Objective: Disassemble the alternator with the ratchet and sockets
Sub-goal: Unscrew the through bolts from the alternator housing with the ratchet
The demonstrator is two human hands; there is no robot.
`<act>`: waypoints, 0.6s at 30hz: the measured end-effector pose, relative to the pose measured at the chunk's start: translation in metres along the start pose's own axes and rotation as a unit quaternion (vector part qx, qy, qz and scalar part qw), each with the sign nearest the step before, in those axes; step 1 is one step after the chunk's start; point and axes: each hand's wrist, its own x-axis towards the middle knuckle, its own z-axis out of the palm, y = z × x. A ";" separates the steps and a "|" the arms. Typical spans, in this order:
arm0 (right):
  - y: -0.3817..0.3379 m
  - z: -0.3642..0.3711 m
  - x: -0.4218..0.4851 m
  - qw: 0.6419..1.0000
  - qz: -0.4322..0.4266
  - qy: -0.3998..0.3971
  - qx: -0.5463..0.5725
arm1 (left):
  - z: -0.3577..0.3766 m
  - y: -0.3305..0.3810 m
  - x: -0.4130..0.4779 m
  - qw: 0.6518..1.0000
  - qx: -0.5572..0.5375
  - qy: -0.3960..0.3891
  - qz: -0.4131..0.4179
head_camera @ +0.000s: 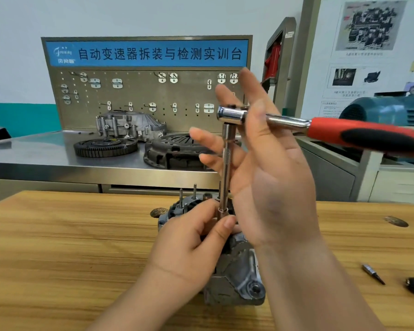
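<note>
Alternator (234,271) sits mid-desk (58,235), studs up. My left hand (189,244) fingers pinch the socket (222,212) under the upright extension bar (226,168). Right hand (268,182) fingers are spread straight, resting against the ratchet (232,114) head; its red handle juts right.

Both bare: left hand (191,244), right hand (270,177). Forearms (320,285) bare as far as visible. Fingernails (228,222) short, plain.
</note>
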 end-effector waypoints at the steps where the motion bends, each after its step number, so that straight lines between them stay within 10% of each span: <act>1: 0.000 0.000 0.000 1.000 0.019 -0.002 0.018 | -0.001 0.001 0.000 1.000 -0.006 0.001 0.003; 18: 0.004 0.001 -0.002 0.996 0.063 -0.004 0.056 | -0.001 -0.007 0.000 1.000 -0.020 -0.009 -0.001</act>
